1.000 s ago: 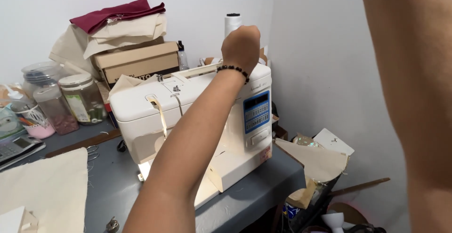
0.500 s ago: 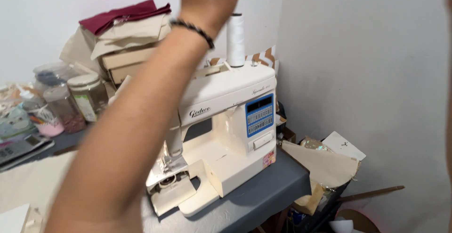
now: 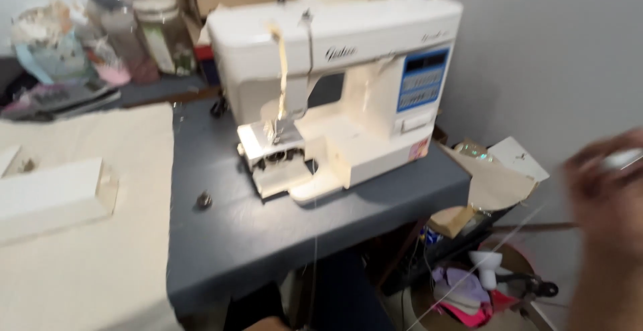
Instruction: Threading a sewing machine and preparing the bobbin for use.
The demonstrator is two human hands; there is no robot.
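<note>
The right hand (image 3: 606,190), badly blurred at the frame's right edge, is seeming to pinch something pale, its opening unclear, while the thread (image 3: 469,271) is slanting down-left and the machine (image 3: 348,97) is sitting well left.

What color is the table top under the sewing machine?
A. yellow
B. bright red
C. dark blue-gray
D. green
C: the sewing machine sits on a table whose bare top is dark blue-gray, beside a sheet of cream cloth.
</note>
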